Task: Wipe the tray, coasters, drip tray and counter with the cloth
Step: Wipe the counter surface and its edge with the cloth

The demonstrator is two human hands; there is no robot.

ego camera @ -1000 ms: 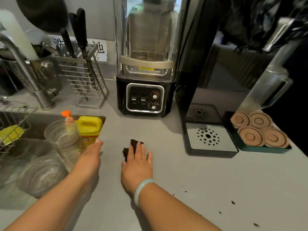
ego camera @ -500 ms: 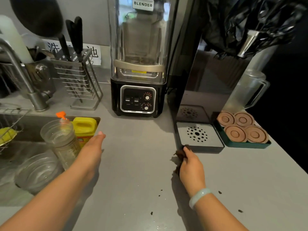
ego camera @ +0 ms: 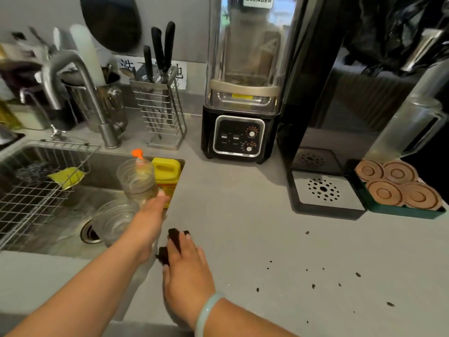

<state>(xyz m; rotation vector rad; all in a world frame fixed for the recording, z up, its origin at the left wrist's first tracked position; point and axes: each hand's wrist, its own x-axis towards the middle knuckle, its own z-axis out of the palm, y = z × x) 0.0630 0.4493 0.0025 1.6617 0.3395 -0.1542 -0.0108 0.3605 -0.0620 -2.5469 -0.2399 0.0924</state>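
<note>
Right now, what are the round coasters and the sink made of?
The coasters look like matte wood: tan, with turned rings. The sink looks like brushed stainless steel: grey, with shiny reflections.

My feed is moderately bright. The grey matte counter (ego camera: pixel 243 227) is lit softly and evenly, with only faint, diffuse shadows along its near edge and in front of the appliances. The tall glossy black machine (ego camera: pixel 313 93) at the far right corner goes murky, and I lose detail there. Pale glare streaks the curved steel tap (ego camera: pixel 93 93). The far left corner is smeared by blur, and verticals bow outward toward the frame edges.
</note>
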